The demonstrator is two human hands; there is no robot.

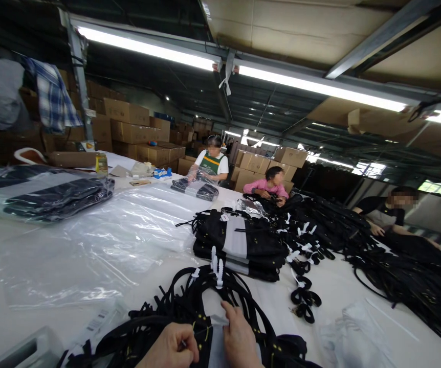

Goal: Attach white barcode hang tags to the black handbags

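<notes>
Black bag with straps (190, 327) lies at the near edge of the white table (21, 286), bottom centre of my view, loops of strap fanned out behind it. A small white tag (219, 320) sits on it, just between the hands.

Left hand (170, 350): fingers curled in, closed loosely against the dark fabric; I cannot tell whether it truly pinches the cloth or only presses on it. Right hand (239, 340): fingers fairly straight, laid flat on the bag, fingertips touching the white tag; it grips nothing that I can see.

Just behind the bag, a white plastic fastener (217, 266) stands up from the straps. Beyond that, a neat stack of folded black-and-grey bags (243, 245). To the right, loose strap pieces with white tags (303, 255) trail into a large black heap (397, 271).

To the left, clear plastic sleeves (101, 240) spread flat on the table; further left, bagged dark items (47, 197) in a pile.

Far side of the table: three other people seated, one in a white and green top (212, 163), one in pink (266, 188), one in black (385, 214) at right. Cardboard boxes (128, 125) stacked behind them. Tube lights (147, 48) overhead.
</notes>
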